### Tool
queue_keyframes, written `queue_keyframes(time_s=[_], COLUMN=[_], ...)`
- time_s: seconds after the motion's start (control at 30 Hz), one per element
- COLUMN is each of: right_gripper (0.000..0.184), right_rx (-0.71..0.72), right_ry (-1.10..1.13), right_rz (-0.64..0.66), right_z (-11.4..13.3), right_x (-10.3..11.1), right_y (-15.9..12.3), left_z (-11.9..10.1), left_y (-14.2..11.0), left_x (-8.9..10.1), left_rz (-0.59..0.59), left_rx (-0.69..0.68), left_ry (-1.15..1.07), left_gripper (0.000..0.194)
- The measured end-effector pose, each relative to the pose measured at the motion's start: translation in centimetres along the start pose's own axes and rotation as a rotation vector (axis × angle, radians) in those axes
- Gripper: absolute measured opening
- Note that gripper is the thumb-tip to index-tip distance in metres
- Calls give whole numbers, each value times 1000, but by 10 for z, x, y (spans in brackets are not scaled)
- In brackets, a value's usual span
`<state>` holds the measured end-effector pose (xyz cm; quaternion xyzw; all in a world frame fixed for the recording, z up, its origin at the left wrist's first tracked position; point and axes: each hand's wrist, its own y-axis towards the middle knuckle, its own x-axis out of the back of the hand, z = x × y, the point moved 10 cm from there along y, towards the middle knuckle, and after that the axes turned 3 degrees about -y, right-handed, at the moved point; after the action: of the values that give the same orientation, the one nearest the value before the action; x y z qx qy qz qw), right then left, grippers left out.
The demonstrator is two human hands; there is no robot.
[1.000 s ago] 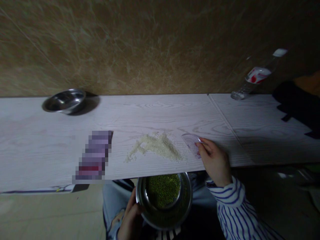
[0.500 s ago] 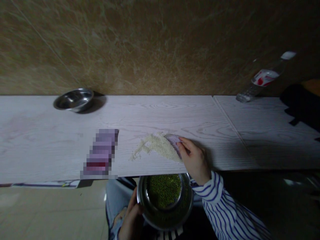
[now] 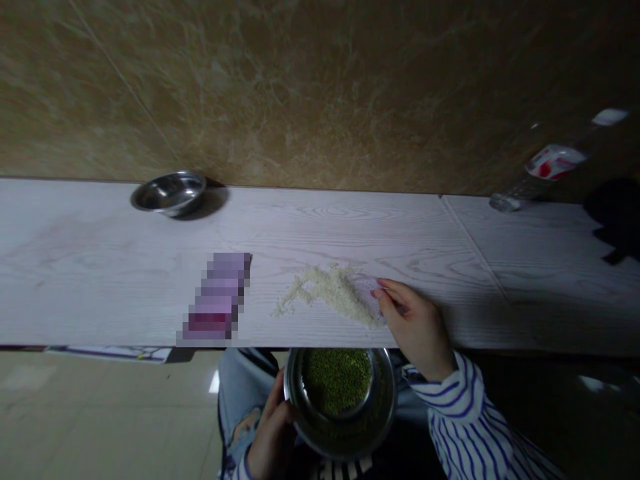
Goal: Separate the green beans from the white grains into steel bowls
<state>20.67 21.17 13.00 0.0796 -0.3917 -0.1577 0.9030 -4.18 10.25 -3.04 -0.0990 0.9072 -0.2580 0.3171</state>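
Observation:
My right hand (image 3: 417, 323) pinches a clear, purplish protractor (image 3: 367, 288) by its edge, above the light wood-grain table. Its curved side meets the right flank of a loose pile of white rice (image 3: 330, 291). Below the table's front edge, my left hand (image 3: 273, 417) grips the left rim of a metal bowl (image 3: 383, 413). Green mung beans (image 3: 337, 380) fill the bottom of this bowl, which rests over my lap. Part of the left hand's fingers is hidden behind the bowl.
A second metal bowl (image 3: 169, 195) sits tilted near the wall at the back left. Left of the rice lies a pixelated purple flat object (image 3: 217, 297). A clear plastic bottle (image 3: 555, 162) stands at the back right, near a dark item (image 3: 615, 217).
My right hand moved left with the protractor into the rice's right side, then drew back slightly right. The left hand keeps hold of the bowl. The whole view shifted a little.

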Motion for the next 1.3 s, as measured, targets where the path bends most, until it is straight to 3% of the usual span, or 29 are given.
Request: queue_keyframes(time_s=[0.17,0.37,0.6,0.77,1.1,1.3], right_gripper=[27,25,25,24,25,25], right_rx=[-7,66,87,108,83,120], right_ry=[24,20,20,-12,-14,-24], right_rz=[44,108,99,144,109,149], right_z=[0,22,22,22,15,24], right_x=[-9,-16,-8,-10,-15,-22], right_y=[4,6,0,-13,-9,-9], left_z=[6,2,-3,8,4,4], left_y=[6,0,3,6,3,1], left_x=[8,13,9,26,32,36], left_rz=[45,-46,40,-24,-79,-131], left_rx=[22,7,-41,1,2,28], left_ry=[3,-26,30,-31,-18,-37], left_gripper=[51,46,50,51,51,50])
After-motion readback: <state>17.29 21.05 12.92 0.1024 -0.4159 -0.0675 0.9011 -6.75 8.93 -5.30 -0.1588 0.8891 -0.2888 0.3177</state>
